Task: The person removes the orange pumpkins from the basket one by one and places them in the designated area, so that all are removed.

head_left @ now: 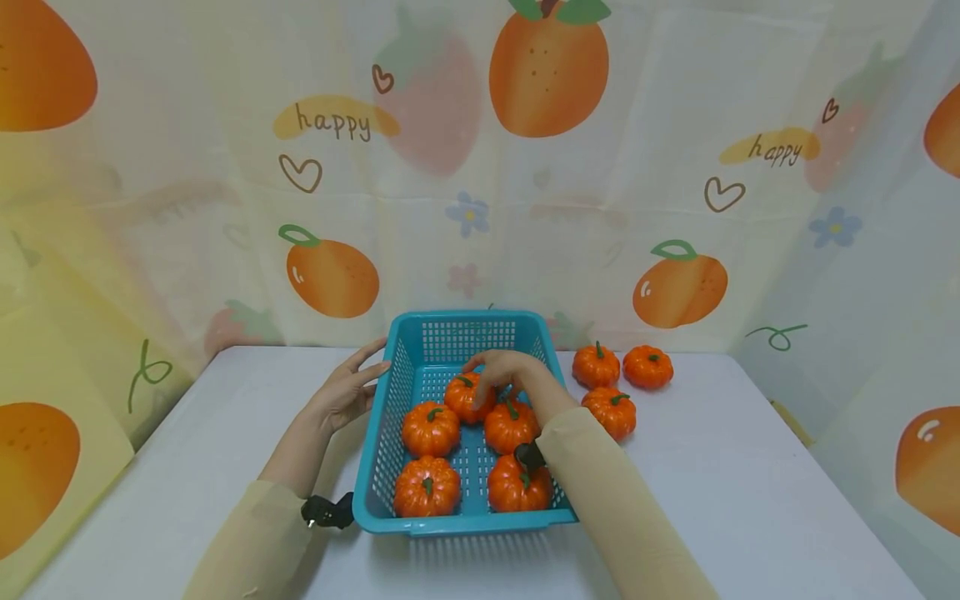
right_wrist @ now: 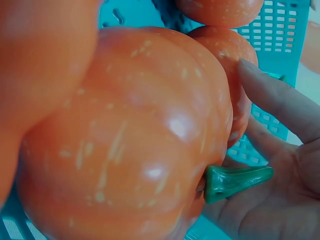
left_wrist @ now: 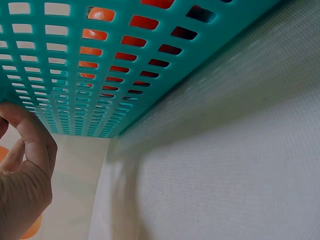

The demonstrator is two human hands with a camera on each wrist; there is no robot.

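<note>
The garment has two long sleeves in a plain pale beige; the left sleeve [head_left: 255, 533] terminates on the forearm, with a length of bare forearm between its cuff and the bare left hand [head_left: 347, 396]; the right sleeve [head_left: 622, 500] matches in colour and ends nearer the bare right hand [head_left: 513, 371]; a black left wrist unit [head_left: 327, 511], irregular and lobed in outline, sits at the inner side of its cuff and bears a small bright spot; a black right wrist unit [head_left: 530, 455], compact and rounded, sits at the opposite cuff; finer markings are too small to read.
</note>
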